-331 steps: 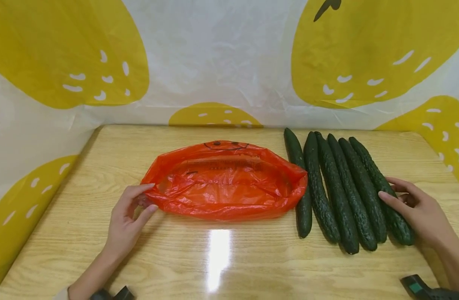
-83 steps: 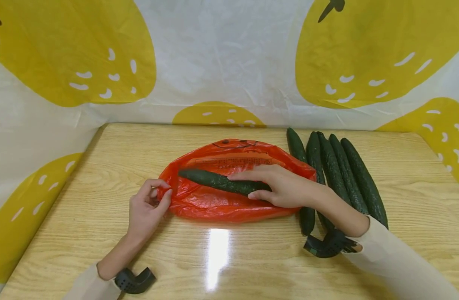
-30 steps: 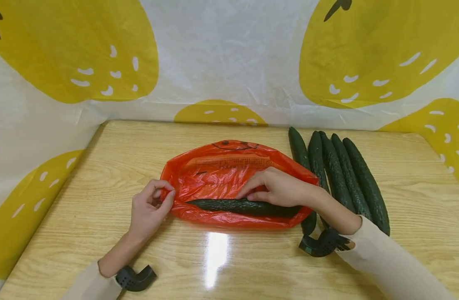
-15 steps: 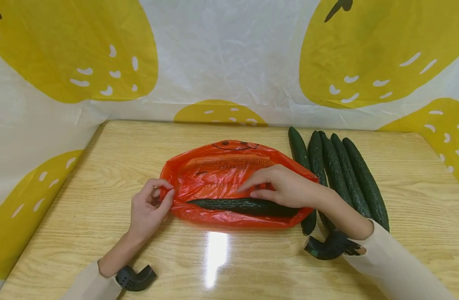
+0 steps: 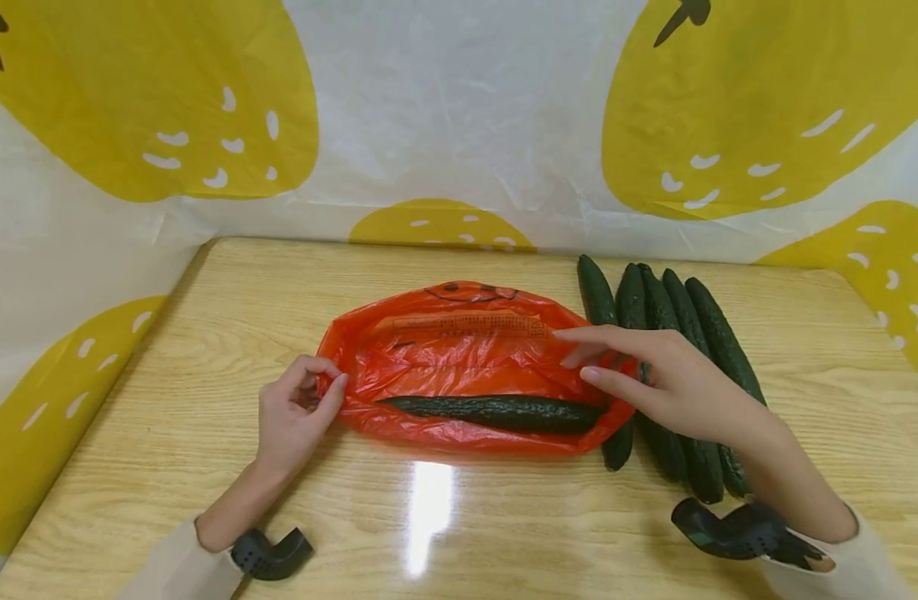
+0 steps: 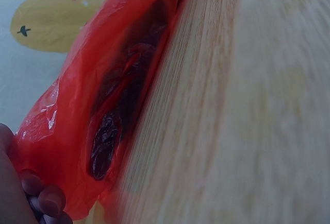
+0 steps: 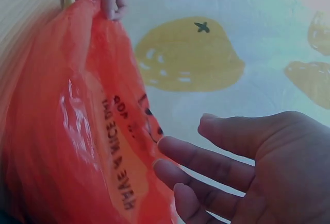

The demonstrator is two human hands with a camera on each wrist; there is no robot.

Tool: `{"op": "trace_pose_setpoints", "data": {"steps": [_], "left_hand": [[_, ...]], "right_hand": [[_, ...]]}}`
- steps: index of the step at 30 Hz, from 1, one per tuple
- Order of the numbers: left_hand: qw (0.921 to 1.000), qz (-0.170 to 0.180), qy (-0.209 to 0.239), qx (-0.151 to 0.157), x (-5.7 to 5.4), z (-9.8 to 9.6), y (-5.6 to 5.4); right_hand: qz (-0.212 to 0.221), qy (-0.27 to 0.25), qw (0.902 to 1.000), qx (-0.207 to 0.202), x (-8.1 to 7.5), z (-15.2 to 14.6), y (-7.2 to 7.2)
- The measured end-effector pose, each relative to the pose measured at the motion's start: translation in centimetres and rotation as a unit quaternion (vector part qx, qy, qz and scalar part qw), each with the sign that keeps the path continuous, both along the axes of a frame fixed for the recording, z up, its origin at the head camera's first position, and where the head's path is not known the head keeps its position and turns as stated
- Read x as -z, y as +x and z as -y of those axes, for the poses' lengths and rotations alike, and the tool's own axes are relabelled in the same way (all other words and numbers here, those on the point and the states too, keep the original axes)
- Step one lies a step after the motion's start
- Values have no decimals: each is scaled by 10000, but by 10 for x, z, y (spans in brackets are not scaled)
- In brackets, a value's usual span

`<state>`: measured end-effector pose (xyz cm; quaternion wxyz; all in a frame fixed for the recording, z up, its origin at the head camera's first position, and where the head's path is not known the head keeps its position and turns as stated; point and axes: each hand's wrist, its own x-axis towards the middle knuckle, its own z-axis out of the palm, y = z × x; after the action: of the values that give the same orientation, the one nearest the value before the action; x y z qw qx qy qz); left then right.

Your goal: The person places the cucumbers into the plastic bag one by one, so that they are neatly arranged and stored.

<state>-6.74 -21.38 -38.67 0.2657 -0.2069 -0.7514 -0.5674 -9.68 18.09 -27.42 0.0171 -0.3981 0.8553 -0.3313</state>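
Observation:
A red plastic bag [image 5: 459, 358] lies with its mouth spread wide in the middle of the table. Along its near inner side rests one dark green cucumber [image 5: 496, 412], which shows dimly through the film in the left wrist view. My left hand [image 5: 297, 412] pinches the bag's left edge between thumb and fingers. Over the bag's right end hovers my right hand [image 5: 664, 379], fingers spread with nothing in them. In the right wrist view those fingers [image 7: 206, 162] stand beside the printed bag wall. Partly under my right hand and forearm lies a row of several cucumbers [image 5: 729, 333].
The wooden table [image 5: 241, 317] has a printed cloth [image 5: 459, 108] hanging behind it and at its sides. The leftmost cucumber [image 5: 597, 292] of the row runs partly beneath the bag's right end. A dark wrist device [image 5: 271, 554] sits on each arm.
The cucumber from the row's right end went into the bag and lies along its near side. My right hand has let go, lifted and moved right. My left hand keeps its hold.

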Motion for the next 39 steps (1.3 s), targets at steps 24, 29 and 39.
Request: {"op": "trace_pose_setpoints", "data": {"steps": [24,29,39], "left_hand": [[9997,-176,-160,108,2,1,-3],[9996,-193,-197,27,5,1,-2],[9996,-188,-67,220,4,-1,-1]], "right_hand": [[85,-866,9644,2498,12,-95,17],[33,-886,9588,2700,21,-115,17],[-39,-1157,9475,2981,38,-153,14]]}}
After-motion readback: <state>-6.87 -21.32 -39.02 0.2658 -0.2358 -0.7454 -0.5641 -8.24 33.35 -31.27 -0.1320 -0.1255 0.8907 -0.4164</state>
